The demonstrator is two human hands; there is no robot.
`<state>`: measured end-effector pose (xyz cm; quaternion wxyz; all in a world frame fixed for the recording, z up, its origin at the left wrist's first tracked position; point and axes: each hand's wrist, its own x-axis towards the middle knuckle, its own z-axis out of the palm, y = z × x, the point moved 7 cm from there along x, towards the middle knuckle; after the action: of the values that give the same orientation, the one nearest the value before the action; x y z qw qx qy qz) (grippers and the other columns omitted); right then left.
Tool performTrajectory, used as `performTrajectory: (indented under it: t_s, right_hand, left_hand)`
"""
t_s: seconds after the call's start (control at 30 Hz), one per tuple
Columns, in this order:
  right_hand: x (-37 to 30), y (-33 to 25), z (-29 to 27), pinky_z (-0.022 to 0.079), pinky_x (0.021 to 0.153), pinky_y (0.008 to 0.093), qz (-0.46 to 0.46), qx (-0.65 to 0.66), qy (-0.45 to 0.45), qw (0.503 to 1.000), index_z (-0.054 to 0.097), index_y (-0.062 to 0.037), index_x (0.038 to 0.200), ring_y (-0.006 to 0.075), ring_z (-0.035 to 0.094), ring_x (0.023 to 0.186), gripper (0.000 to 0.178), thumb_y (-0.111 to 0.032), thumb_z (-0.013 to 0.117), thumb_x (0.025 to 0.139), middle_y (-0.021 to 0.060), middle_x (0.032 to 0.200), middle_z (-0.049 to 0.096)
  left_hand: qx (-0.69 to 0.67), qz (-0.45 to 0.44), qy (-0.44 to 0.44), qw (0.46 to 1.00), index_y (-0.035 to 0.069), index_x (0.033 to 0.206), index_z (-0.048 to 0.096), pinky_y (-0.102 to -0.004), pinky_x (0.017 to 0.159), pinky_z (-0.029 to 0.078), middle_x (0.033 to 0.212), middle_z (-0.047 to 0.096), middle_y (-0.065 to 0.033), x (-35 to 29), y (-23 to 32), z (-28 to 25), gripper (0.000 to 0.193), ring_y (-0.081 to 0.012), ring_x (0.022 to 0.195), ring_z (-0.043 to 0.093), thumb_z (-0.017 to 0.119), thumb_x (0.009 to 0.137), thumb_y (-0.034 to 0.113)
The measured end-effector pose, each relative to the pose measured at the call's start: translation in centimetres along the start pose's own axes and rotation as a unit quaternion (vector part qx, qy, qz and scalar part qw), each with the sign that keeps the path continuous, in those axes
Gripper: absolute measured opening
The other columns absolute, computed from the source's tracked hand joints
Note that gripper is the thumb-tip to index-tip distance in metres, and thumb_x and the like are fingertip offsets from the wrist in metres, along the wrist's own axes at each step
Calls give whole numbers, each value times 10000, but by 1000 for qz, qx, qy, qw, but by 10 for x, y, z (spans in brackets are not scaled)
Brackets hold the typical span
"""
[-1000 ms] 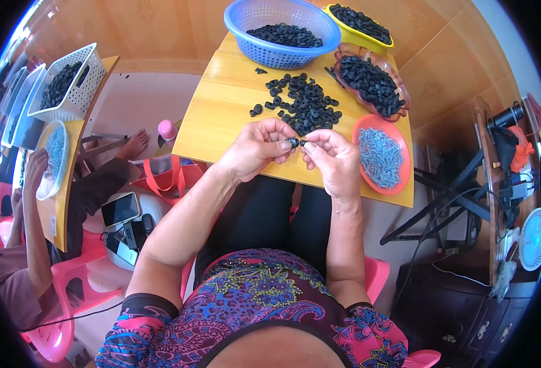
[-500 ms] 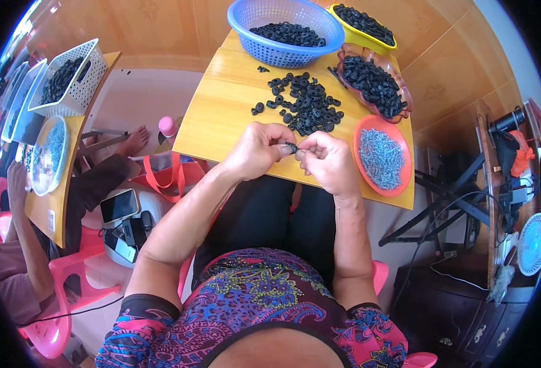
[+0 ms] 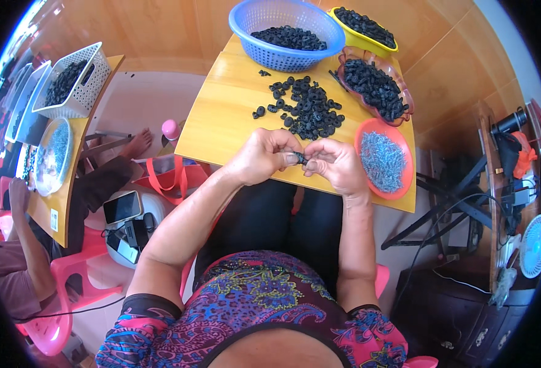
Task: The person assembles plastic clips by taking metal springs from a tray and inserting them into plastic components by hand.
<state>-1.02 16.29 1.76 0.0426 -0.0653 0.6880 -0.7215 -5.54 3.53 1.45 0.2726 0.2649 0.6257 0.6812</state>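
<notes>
My left hand (image 3: 262, 156) and my right hand (image 3: 337, 163) meet above the near edge of the wooden table, both closed in a pinch. Between their fingertips is a small black part (image 3: 299, 158), mostly covered by the fingers. Just beyond lies a loose pile of small black ring-shaped parts (image 3: 313, 110) on the tabletop (image 3: 215, 116). Beside my right hand is an orange plate (image 3: 362, 175) filled with small silvery screws (image 3: 383, 161). A reddish scalloped dish (image 3: 409, 98) farther back holds more black pieces (image 3: 372, 86).
A blue perforated basket (image 3: 283, 56) and a yellow container (image 3: 368, 44), both with black parts, stand at the back. At left a co-worker's arm (image 3: 31, 245) reaches to another table carrying a white basket (image 3: 92, 83). A phone (image 3: 123, 207) lies on a stool. A small fan (image 3: 533, 245) stands right.
My hands have come closer together around the small black part, and my right hand has turned slightly. The whole view has shifted a little.
</notes>
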Motion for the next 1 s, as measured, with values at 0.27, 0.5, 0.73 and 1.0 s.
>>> performTrajectory:
  t_s: [0.27, 0.5, 0.73, 1.0]
  right_hand:
    - [4, 6, 2, 510, 601, 225, -24, 11, 31, 999, 581, 41, 891, 106, 604, 649, 128, -33, 658, 820, 60, 755, 617]
    - [4, -12, -24, 505, 563, 235, -8, -78, 134, 988, 596, 47, 882, 113, 596, 610, 72, -5, 609, 833, 72, 732, 620]
    - [16, -67, -182, 503, 561, 246, -55, -83, 401, 911, 607, 71, 987, 138, 600, 609, 201, -59, 590, 835, 101, 786, 638]
    - [-26, -37, -161, 489, 751, 383, 67, -549, 310, 773, 661, -22, 982, 311, 644, 813, 228, -110, 644, 772, 189, 845, 656]
  left_hand:
    - [7, 0, 28, 1000, -2, 844, 638, -210, 537, 407, 699, 587, -10, 2, -6, 3, 23, -57, 609, 495, 620, 832, 5]
    - [-20, 25, 80, 996, -46, 1031, 607, -210, 628, 443, 740, 575, -8, 11, -15, -4, 200, -60, 687, 521, 609, 835, -5]
    - [109, 35, 258, 959, -56, 1067, 605, -235, 665, 465, 805, 628, -40, 18, -24, -59, 290, -96, 711, 559, 653, 815, 81]
    - [276, 6, 376, 884, -30, 994, 645, -341, 764, 495, 940, 647, -176, 6, -19, -114, 266, -264, 832, 646, 642, 762, 100]
